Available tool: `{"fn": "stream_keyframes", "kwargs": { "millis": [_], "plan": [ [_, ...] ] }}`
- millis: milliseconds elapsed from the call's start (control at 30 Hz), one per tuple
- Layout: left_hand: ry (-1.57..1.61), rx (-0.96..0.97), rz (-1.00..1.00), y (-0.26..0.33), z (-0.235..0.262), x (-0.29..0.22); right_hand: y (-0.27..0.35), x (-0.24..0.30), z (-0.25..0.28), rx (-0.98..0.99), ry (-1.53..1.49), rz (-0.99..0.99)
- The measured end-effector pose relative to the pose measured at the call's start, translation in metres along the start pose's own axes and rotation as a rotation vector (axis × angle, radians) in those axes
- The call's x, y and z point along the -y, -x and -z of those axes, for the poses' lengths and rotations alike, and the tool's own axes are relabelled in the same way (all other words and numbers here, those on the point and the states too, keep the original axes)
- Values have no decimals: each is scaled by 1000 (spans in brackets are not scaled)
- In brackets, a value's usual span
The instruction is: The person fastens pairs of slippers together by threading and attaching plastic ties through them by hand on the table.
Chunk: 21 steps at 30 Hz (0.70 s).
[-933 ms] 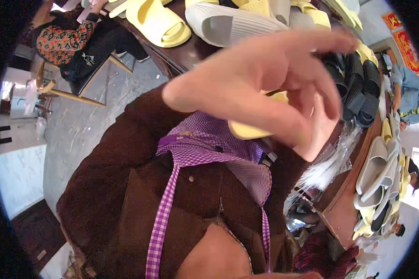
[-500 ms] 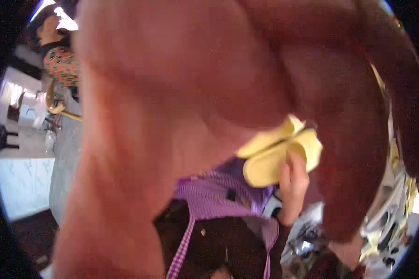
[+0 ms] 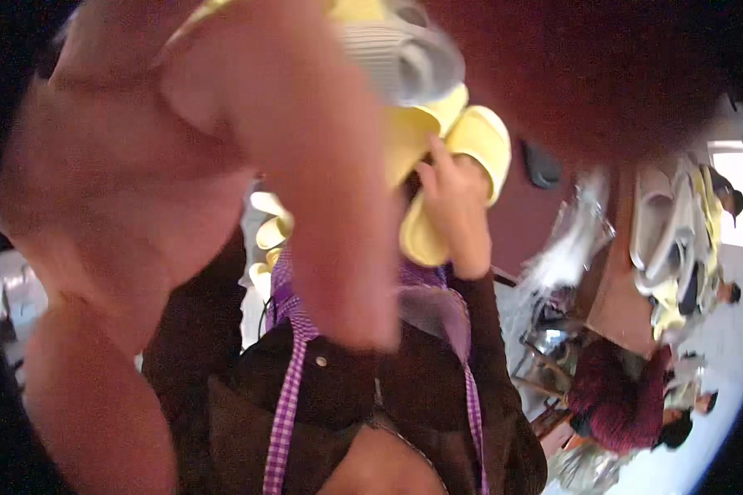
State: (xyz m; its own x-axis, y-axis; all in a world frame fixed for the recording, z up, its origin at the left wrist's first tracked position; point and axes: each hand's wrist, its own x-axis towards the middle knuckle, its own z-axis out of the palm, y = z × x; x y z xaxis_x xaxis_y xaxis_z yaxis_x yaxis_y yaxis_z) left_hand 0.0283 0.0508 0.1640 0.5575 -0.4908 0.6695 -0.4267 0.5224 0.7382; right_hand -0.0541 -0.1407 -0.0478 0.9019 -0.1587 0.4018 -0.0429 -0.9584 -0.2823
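Note:
My right hand [image 3: 456, 202] is closed on a yellow slipper [image 3: 425, 235], its sleeve running down to the lower edge. Another yellow slipper [image 3: 489, 140] lies against the fingers, and more yellow footwear [image 3: 409, 136] is just beyond the fingertips. Farther up, a ribbed grey slipper [image 3: 380, 62] is partly covered. A huge blurred hand [image 3: 107, 157], very close to the camera, fills the left side; whose it is I cannot tell. A dark red blur [image 3: 586, 66] covers the upper right. My left sleeve [image 3: 202, 309] runs behind the big hand, and my left hand does not show.
Several pale yellow slippers [image 3: 272, 233] lie to the left of my apron [image 3: 285, 404]. Clear plastic bags [image 3: 561, 247] are at the right, with grey and yellow slippers [image 3: 673, 235] farther over. A person in maroon [image 3: 619, 396] is at the lower right.
The big blurred hand has shifted left, uncovering grey and yellow slippers. My right hand with the slipper has moved up and slightly left in view. More of the right side shows.

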Motion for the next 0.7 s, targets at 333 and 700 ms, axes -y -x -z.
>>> {"fn": "stream_keyframes", "kwargs": {
  "millis": [333,700],
  "plan": [
    [-62,-97,53,45,43,70,17,-62,43,-267,202,-101],
    [-930,-298,90,124,76,161,31,-187,227,-561,-105,-266]
  ]
}}
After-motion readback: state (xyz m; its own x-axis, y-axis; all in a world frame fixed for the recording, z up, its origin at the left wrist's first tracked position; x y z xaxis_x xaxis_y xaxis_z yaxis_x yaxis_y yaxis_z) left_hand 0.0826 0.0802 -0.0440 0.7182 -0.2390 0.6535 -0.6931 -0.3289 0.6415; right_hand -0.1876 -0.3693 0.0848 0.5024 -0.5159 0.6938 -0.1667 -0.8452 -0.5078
